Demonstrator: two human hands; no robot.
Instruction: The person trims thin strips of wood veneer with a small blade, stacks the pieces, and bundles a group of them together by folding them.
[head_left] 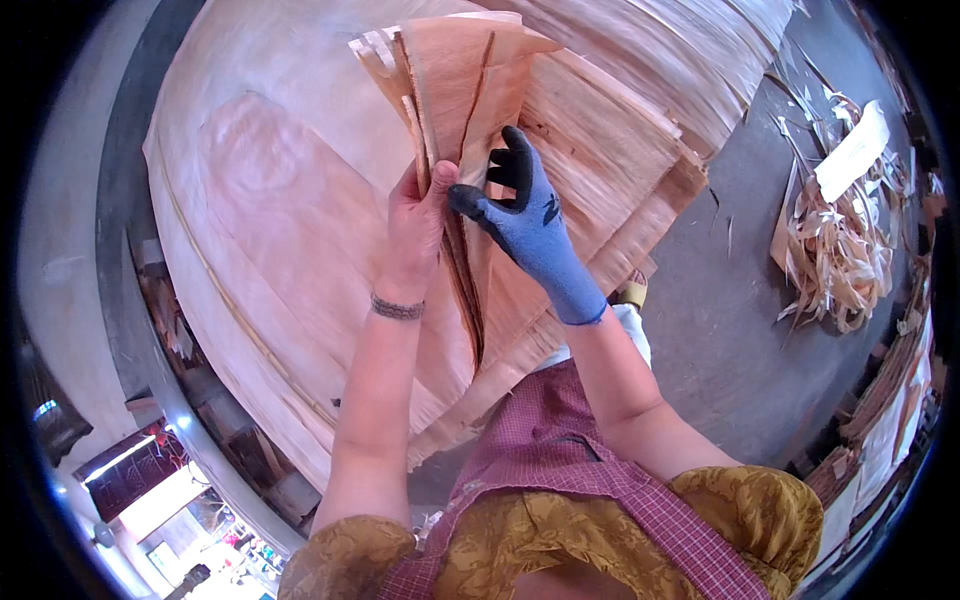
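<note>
My bare left hand (420, 220), with a bracelet or watch at the wrist, is closed on the edge of layered thin wood veneer sheets (500, 60), which have dark splits running down them. Just right of it, my right hand (520, 200), in a blue glove with black fingertips, has its thumb and curled fingers apart against the veneer, its thumb beside my left thumb. Beneath lies a large pale stack of veneer (260, 240).
A heap of torn veneer scraps (835, 250) lies on the grey floor (730, 310) at the right. More stacked sheets (880, 410) line the right rim. A bright opening (190, 520) shows at the lower left.
</note>
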